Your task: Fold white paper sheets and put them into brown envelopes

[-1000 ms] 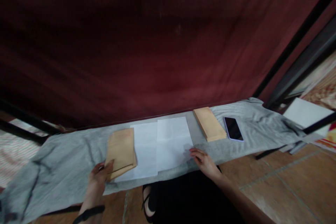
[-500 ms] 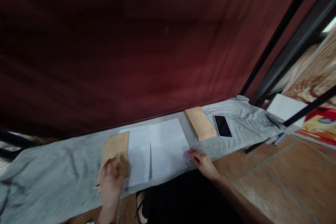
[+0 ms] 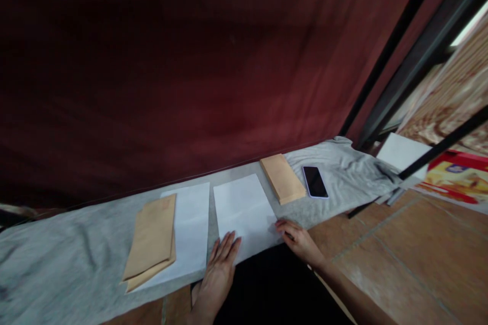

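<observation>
My left hand [image 3: 221,266] lies flat with its fingers stretched over the near left corner of a white sheet of paper [image 3: 244,203]. At that sheet's right edge, my right hand [image 3: 296,237] has curled fingers pinching the near corner. To the left is more white paper [image 3: 192,223], set apart from the first sheet by a strip of grey cloth. A few brown envelopes [image 3: 152,233] overlap this left paper, fanned a little at their near end. Beyond the right hand sits a neat stack of brown envelopes [image 3: 282,177].
A phone [image 3: 315,182] with a dark screen lies right of the envelope stack. Grey cloth [image 3: 76,244] covers the long narrow surface, against a dark red panel [image 3: 213,86]. At the right are a black metal bar [image 3: 385,61], a white box [image 3: 404,152] and tiled floor [image 3: 412,244].
My left hand has left the brown envelopes and moved right onto the sheet. The gap between the white papers is wider. My right hand stays at the sheet's edge.
</observation>
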`<state>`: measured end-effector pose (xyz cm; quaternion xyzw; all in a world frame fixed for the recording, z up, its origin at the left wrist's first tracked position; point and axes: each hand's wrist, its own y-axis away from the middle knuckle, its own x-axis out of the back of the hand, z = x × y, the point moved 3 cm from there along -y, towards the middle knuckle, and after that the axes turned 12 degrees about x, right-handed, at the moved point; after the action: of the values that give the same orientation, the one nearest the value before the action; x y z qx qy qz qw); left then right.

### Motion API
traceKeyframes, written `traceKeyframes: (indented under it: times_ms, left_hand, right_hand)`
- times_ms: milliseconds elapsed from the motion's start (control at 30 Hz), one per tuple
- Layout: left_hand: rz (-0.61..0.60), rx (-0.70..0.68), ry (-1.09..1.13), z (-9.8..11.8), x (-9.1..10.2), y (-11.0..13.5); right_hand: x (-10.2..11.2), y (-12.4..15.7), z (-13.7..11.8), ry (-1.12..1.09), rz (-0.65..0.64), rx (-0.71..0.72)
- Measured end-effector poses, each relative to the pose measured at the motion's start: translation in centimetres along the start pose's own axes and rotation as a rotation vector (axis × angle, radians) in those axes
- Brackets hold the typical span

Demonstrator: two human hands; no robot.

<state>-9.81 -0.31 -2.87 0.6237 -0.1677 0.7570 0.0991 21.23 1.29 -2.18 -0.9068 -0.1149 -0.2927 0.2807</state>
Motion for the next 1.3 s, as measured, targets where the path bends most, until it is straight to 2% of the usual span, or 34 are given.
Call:
traceKeyframes:
  times_ms: [100,200,300,500,633,767,867,967,1067,1200,1300]
  left_hand:
    - [-0.055,-0.036,-0.015,-0.4,-0.3,0.3]
    - [-0.051,-0.019,-0.018,0.5,0.2,0.1]
    - [-0.057,0.026,0.009,1.5,1.2,-0.5]
    - [-0.270,-0.005,0.183,1.7,3.3,-2.0]
    - [-0.215,0.016,0.210,3.4,3.5,-5.9]
    - [-0.120,0.001,0.173,6.7,1.1,-11.1]
    - [-0.103,0.065,0.115,7.5,-0.9,-14.2]
    - [-0.068,0.143,0.075,6.2,-1.8,-16.0]
    - [0.007,0.219,0.075,3.5,-1.6,-16.8]
    - [0.102,0.322,0.062,0.1,-0.9,-16.7]
    - [0.093,0.385,0.047,-1.5,-0.6,-16.0]
  right_hand:
    - [0.3,0.0,0.1,0.060,-0.048,0.061]
    - [0.2,-0.4,0.2,0.124,-0.111,0.109]
    - [-0.2,-1.2,0.2,0.159,-0.126,0.100]
    - [-0.2,-2.4,0.0,0.135,-0.210,0.087]
    - [-0.1,-2.3,0.1,0.148,-0.244,0.084]
    - [-0.4,-2.1,0.3,0.173,-0.253,0.094]
    - [-0.6,-2.0,0.4,0.192,-0.260,0.100]
    - [-0.7,-1.9,0.6,0.193,-0.270,0.102]
    - [-0.8,-1.8,0.6,0.186,-0.256,0.094]
    - [-0.7,-1.7,0.5,0.170,-0.257,0.083]
    - [-0.7,-1.8,0.4,0.168,-0.252,0.083]
